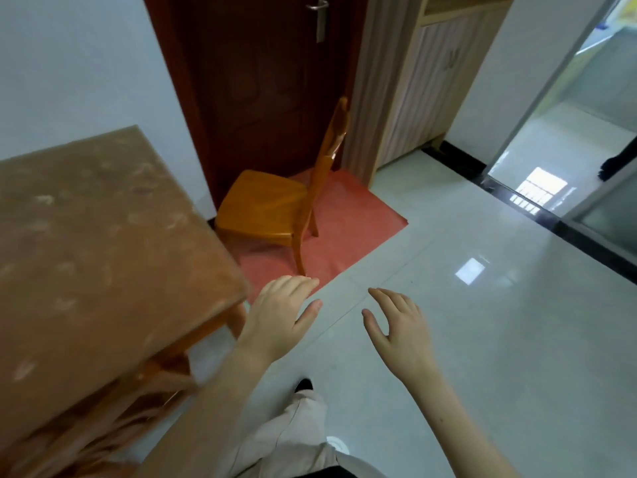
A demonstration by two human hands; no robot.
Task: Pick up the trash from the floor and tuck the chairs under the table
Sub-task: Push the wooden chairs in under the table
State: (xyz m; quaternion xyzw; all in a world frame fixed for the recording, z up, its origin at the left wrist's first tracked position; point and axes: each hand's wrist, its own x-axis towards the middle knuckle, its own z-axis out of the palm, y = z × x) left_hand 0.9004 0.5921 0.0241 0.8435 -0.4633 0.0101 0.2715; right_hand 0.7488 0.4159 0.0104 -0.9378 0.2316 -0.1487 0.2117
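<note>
Both hands are empty, fingers spread and loosely curved, palms down, touching nothing. The left hand point(281, 317) reaches forward just beside the corner of the table point(103, 257), its fingertips over the edge of the red mat point(355, 215). The right hand point(400, 331) is held level with it, near but apart, above the pale tiled floor point(482, 339). Both bare forearms stretch ahead from the lower edge of the view. The wooden chair point(265, 205) stands upright on the mat in front of the dark door point(262, 81), seat towards the table, tall back on the right, not tucked under.
</note>
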